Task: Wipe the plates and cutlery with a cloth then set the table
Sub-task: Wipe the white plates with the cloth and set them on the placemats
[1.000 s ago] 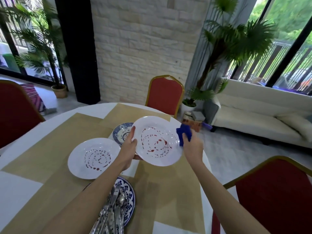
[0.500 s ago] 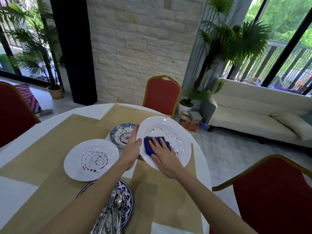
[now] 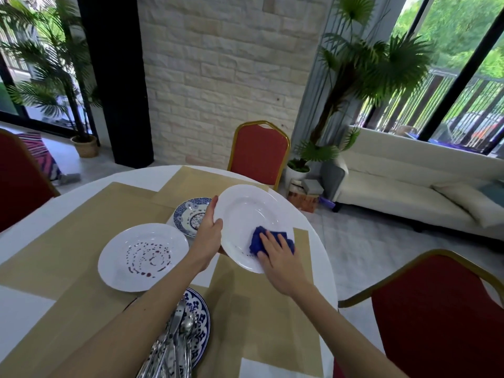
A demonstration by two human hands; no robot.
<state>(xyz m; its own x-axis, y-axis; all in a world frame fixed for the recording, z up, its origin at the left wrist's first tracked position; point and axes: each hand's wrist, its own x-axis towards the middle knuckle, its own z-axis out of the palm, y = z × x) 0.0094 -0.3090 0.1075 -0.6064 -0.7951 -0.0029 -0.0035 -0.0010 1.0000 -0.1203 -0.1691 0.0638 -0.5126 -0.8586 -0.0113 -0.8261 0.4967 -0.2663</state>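
Observation:
My left hand point(image 3: 208, 230) grips the left rim of a white deep plate point(image 3: 245, 214), which is tilted above the table. My right hand point(image 3: 275, 252) presses a blue cloth point(image 3: 260, 241) flat against the plate's lower right part with straight fingers. The plate's centre looks wiped, with a few small red specks near its lower rim. A second white plate point(image 3: 122, 257) with red sauce spots lies flat on the table at the left. A small blue patterned plate point(image 3: 191, 216) sits behind my left hand. Cutlery point(image 3: 174, 342) lies piled on a large blue patterned plate point(image 3: 201, 320) near me.
The round white table point(image 3: 27, 230) carries beige placemats point(image 3: 90, 208). Red chairs with gold frames stand at the far side point(image 3: 259, 154), at the left point(image 3: 19, 181) and at the near right point(image 3: 441, 309). A white sofa point(image 3: 409, 192) and potted plants stand beyond.
My right hand brought the cloth from the plate's right rim onto its face and swept it across to the lower right. The red spots on that plate are mostly gone.

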